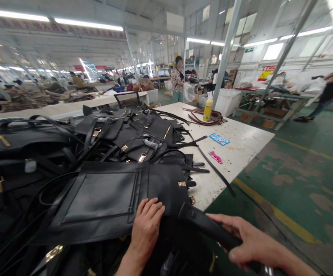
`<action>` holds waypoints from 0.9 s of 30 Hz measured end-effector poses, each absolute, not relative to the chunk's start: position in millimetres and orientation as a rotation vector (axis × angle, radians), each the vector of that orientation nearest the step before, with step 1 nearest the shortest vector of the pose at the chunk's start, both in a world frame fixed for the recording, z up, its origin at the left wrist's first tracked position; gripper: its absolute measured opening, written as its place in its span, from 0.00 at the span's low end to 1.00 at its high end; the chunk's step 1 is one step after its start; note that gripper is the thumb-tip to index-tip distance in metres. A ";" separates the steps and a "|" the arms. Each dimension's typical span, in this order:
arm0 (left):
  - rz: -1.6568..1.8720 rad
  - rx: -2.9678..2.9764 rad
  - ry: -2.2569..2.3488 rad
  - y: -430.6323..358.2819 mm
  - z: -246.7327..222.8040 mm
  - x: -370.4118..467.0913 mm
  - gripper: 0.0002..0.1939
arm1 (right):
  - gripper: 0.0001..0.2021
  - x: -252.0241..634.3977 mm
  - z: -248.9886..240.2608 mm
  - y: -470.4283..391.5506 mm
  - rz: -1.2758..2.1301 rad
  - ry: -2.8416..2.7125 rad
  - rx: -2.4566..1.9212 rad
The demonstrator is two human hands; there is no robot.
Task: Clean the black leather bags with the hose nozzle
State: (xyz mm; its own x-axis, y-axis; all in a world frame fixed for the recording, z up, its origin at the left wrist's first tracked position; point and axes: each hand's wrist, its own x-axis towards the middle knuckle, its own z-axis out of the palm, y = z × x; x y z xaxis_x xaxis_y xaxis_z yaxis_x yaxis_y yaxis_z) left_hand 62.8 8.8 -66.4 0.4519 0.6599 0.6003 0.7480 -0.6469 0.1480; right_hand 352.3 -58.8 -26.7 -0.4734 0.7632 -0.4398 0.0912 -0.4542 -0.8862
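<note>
A flat black leather bag panel [103, 199] with a stitched pocket and a gold lock plate [182, 184] lies across the pile in front of me. My left hand [148, 224] rests on its lower edge, fingers lying on the leather and gripping nothing. At the lower right, my right hand [241, 239] is wrapped round a long black handheld tool [203, 224] with a small button near its tip. That tip sits close beside the panel's right corner. Its exact kind I cannot make out. Beneath my hands, more black leather is in shadow.
Black bags [132, 130] with straps and gold buckles heap over the white table [246, 142]. Farther along it are brown straps [203, 117], a yellow bottle [208, 109], a blue-and-white card [219, 139] and a pink cutter [215, 156]. One person [177, 80] stands beyond.
</note>
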 end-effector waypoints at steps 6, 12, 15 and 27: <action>-0.906 -2.723 -1.360 17.0 -49.7 62.5 0.10 | 0.43 336.5 -37.0 -35.3 1.930 -1.248 -1.137; -0.728 -3.157 -2.148 66.0 -8.0 59.0 0.06 | 0.42 331.2 -7.9 -50.1 1.598 -1.323 -1.160; -0.882 -3.211 -2.540 85.7 -4.9 54.8 0.05 | 0.42 332.6 7.1 -65.1 1.552 -1.392 -1.192; -1.542 -3.091 -2.749 76.9 -17.0 46.3 0.12 | 0.38 276.3 5.2 -30.6 1.594 -1.461 -1.131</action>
